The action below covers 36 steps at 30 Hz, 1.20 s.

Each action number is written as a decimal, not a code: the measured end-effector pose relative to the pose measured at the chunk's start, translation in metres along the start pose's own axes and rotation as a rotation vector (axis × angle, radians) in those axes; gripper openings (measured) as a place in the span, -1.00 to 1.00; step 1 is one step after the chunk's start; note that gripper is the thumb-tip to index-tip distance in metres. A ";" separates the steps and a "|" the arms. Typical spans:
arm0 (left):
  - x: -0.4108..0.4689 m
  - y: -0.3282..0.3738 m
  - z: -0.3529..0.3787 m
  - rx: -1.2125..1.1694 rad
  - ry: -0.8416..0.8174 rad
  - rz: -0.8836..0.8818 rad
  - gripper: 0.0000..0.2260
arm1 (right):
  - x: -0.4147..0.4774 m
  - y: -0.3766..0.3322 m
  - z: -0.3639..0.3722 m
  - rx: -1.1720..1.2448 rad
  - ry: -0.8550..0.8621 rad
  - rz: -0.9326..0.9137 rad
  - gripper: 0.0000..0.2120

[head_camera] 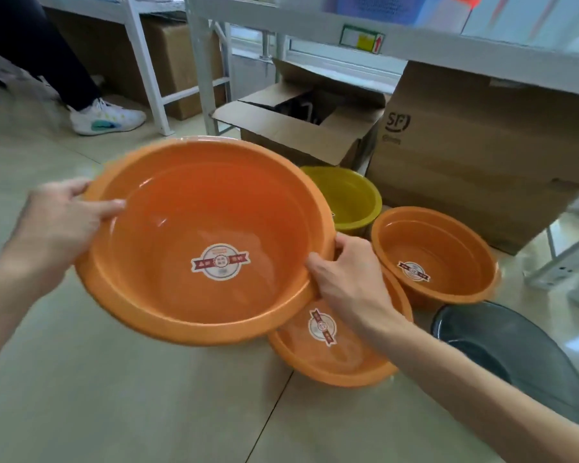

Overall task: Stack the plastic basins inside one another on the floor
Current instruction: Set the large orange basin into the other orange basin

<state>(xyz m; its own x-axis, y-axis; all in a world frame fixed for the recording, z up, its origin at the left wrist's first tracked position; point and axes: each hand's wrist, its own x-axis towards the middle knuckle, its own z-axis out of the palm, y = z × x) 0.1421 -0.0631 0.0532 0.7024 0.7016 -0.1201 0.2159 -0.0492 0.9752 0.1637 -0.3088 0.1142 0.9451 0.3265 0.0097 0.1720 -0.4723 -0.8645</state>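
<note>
I hold a large orange basin [168, 228] up off the floor, tilted toward me, a round sticker on its bottom. My left hand [61, 215] grips its left rim, thumb inside. My right hand [345, 279] grips its right rim. Beneath its lower right edge a medium orange basin [335, 359] rests on the floor, partly hidden. A smaller orange basin [438, 259] stands to the right. Behind them sits a yellow-green basin [348, 195]. A dark grey basin [515, 352] lies at the far right, partly behind my right forearm.
An open cardboard box [301, 128] and a large closed carton [475, 148] stand behind the basins under a white metal shelf [201, 71]. Another person's leg and white sneaker [104, 120] are at the upper left. Beige floor tiles [131, 396] spread in front.
</note>
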 end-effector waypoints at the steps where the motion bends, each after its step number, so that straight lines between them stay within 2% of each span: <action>1: -0.046 0.052 0.004 0.060 -0.059 0.079 -0.60 | 0.006 0.007 -0.019 -0.017 0.043 0.024 -0.90; 2: -0.061 0.076 0.010 0.148 0.054 0.085 -0.92 | 0.010 0.016 -0.037 -0.039 0.086 0.055 -0.89; 3: -0.057 0.082 -0.006 0.214 0.190 0.129 -0.87 | 0.013 0.027 -0.053 -0.057 0.130 0.092 -0.88; 4: -0.065 0.084 -0.035 0.296 0.121 0.070 -0.88 | 0.015 0.042 -0.067 -0.079 0.174 0.128 -0.85; 5: -0.076 0.084 0.024 0.359 0.065 0.046 -0.90 | 0.016 0.058 -0.078 -0.098 0.213 0.158 -0.82; 6: -0.069 0.071 0.034 0.410 0.060 -0.005 -0.90 | 0.016 0.074 -0.085 -0.121 0.240 0.187 -0.81; 7: -0.071 0.063 0.057 0.423 -0.016 -0.020 -0.89 | 0.015 0.090 -0.090 -0.139 0.255 0.217 -0.81; 9: -0.068 0.035 0.094 0.491 -0.025 -0.011 -0.83 | 0.013 0.120 -0.092 -0.170 0.258 0.291 -0.82; 11: -0.064 0.008 0.102 0.621 -0.017 -0.017 -0.71 | 0.011 0.146 -0.085 -0.226 0.236 0.344 -0.85; 14: -0.075 -0.029 0.111 0.852 -0.069 0.041 -0.54 | 0.009 0.173 -0.066 -0.371 0.198 0.256 -0.94; 16: -0.079 -0.055 0.111 0.851 -0.159 0.057 -0.46 | 0.006 0.186 -0.055 -0.559 0.202 0.173 -0.92; 18: -0.078 -0.080 0.108 0.755 -0.224 0.054 -0.42 | 0.002 0.197 -0.047 -0.758 0.215 0.175 -0.82; 21: -0.084 -0.104 0.109 0.642 -0.252 0.070 -0.33 | -0.001 0.211 -0.039 -0.897 0.194 0.193 -0.65; 23: -0.087 -0.110 0.111 0.623 -0.230 0.069 -0.30 | 0.007 0.210 -0.043 -0.981 0.181 0.140 -0.70; 26: -0.094 -0.112 0.116 0.635 -0.178 0.092 -0.33 | 0.033 0.199 -0.065 -0.938 0.275 0.056 -0.78; 27: -0.095 -0.112 0.116 0.637 -0.158 0.097 -0.34 | 0.047 0.198 -0.076 -0.933 0.264 0.040 -0.72; 29: -0.095 -0.112 0.115 0.624 -0.136 0.097 -0.36 | 0.076 0.204 -0.095 -0.988 0.091 0.088 -0.51; 30: -0.095 -0.111 0.114 0.631 -0.132 0.095 -0.37 | 0.088 0.206 -0.100 -0.973 0.002 0.148 -0.52; 32: -0.095 -0.110 0.110 0.645 -0.118 0.089 -0.37 | 0.102 0.210 -0.101 -0.943 -0.135 0.265 -0.70; 34: -0.099 -0.107 0.107 0.643 -0.089 0.095 -0.36 | 0.106 0.213 -0.096 -1.037 -0.231 0.197 -0.87; 36: -0.102 -0.105 0.106 0.636 -0.079 0.084 -0.36 | 0.111 0.211 -0.097 -1.132 -0.219 0.076 -0.90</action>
<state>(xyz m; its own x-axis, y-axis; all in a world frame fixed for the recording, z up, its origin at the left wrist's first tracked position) 0.1196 -0.2044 -0.0567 0.7767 0.6240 -0.0853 0.5011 -0.5303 0.6839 0.3317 -0.4511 -0.0183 0.9144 0.3486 -0.2059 0.3720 -0.9241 0.0875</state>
